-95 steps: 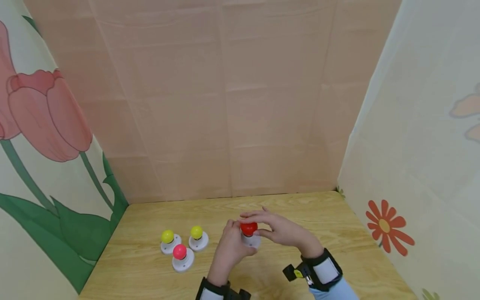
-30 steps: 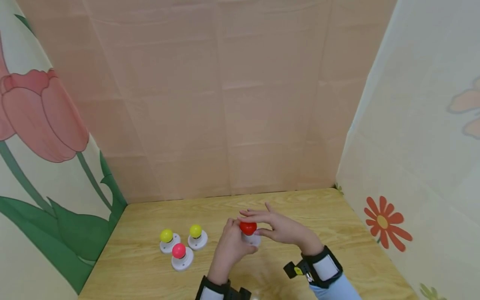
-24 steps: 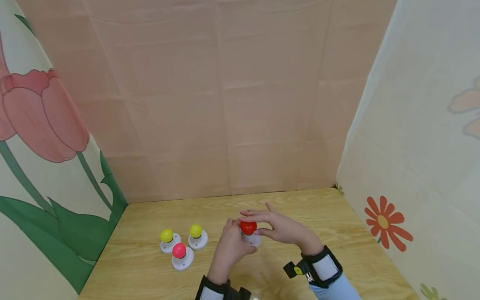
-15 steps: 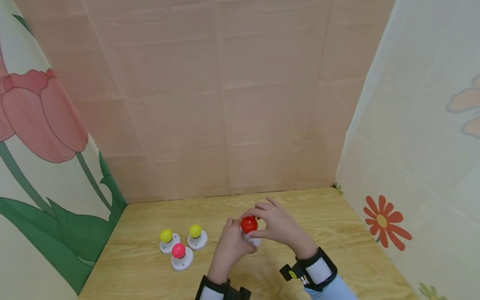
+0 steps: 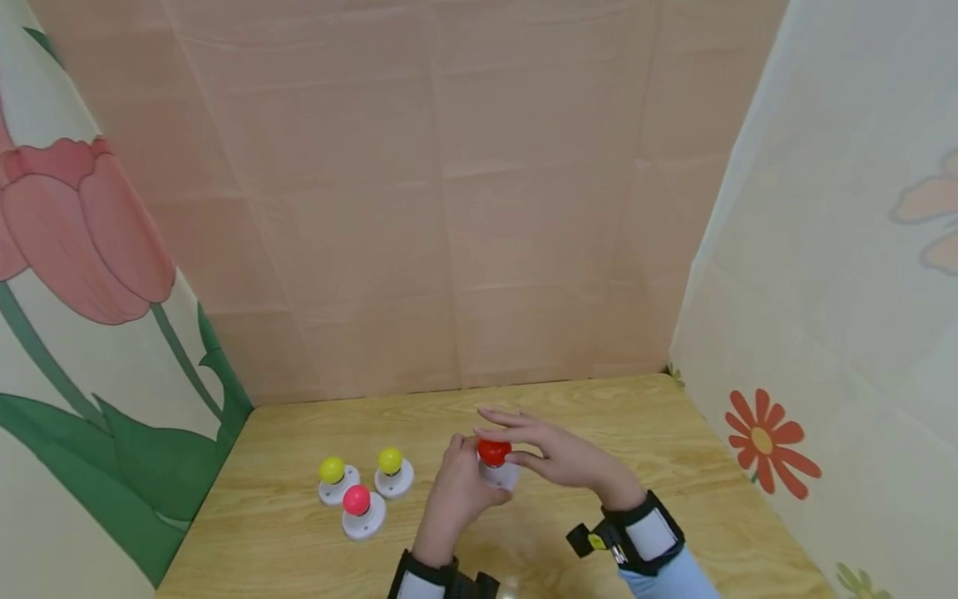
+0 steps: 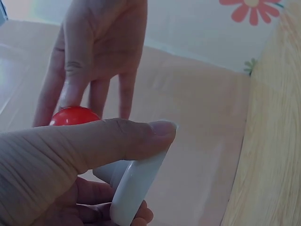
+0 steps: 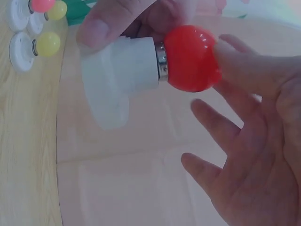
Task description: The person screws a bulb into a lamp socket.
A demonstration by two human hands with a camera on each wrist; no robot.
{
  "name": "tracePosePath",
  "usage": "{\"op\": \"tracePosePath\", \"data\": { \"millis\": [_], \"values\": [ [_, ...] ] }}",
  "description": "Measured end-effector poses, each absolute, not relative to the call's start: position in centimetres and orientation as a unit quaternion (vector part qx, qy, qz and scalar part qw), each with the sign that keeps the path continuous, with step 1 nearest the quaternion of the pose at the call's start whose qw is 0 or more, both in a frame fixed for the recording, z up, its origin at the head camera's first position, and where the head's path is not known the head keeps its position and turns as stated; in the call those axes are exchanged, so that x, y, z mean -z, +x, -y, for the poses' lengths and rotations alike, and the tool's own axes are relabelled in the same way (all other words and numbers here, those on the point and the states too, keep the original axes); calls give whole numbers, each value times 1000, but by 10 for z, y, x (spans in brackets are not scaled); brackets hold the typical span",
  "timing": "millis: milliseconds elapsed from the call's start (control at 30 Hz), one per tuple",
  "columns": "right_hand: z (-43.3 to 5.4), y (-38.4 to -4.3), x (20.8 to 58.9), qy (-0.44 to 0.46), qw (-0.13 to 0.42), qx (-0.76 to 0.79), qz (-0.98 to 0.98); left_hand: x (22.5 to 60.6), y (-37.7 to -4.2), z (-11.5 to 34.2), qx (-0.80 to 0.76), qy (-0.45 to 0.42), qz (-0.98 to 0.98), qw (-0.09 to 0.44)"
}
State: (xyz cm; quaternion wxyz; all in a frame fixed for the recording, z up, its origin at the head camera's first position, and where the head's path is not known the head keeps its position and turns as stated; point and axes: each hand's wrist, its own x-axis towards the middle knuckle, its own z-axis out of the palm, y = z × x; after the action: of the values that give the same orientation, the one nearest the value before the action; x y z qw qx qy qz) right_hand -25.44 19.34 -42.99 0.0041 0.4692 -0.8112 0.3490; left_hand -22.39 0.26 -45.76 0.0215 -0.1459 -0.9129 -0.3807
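Observation:
My left hand (image 5: 458,499) grips a white lamp socket (image 7: 134,66) with a round base, held up off the table. In the left wrist view my thumb lies across the edge of that base. A red light bulb (image 7: 193,59) sits in the socket's mouth, with a thin band of its metal cap showing. My right hand (image 5: 565,456) pinches the bulb between thumb and forefinger; its other fingers stretch out, apart from the bulb. In the head view the fingers cover part of the bulb's top.
On the wooden table (image 5: 262,549), to the left, stand a yellow bulb (image 5: 332,470) in a white socket, another yellow bulb (image 5: 390,461) and a pink bulb (image 5: 357,500), likewise in sockets. A brown sheet (image 5: 449,208) closes off the back; flowered sheets hang at both sides.
Half a second ago the right hand was turned with its thumb lower on the bulb; now it has turned back and its fingers reach over the top. The left hand keeps its hold on the socket.

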Motion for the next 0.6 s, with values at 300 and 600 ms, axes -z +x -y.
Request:
{"op": "tracePosePath", "data": {
  "millis": [300, 600],
  "values": [
    [-195, -255, 430, 462, -21, -341, 818, 457, -221, -2, 379, -156, 912, 13],
    [-187, -253, 429, 419, 122, -246, 866, 458, -223, -4, 376, -151, 914, 17]
  ]
}}
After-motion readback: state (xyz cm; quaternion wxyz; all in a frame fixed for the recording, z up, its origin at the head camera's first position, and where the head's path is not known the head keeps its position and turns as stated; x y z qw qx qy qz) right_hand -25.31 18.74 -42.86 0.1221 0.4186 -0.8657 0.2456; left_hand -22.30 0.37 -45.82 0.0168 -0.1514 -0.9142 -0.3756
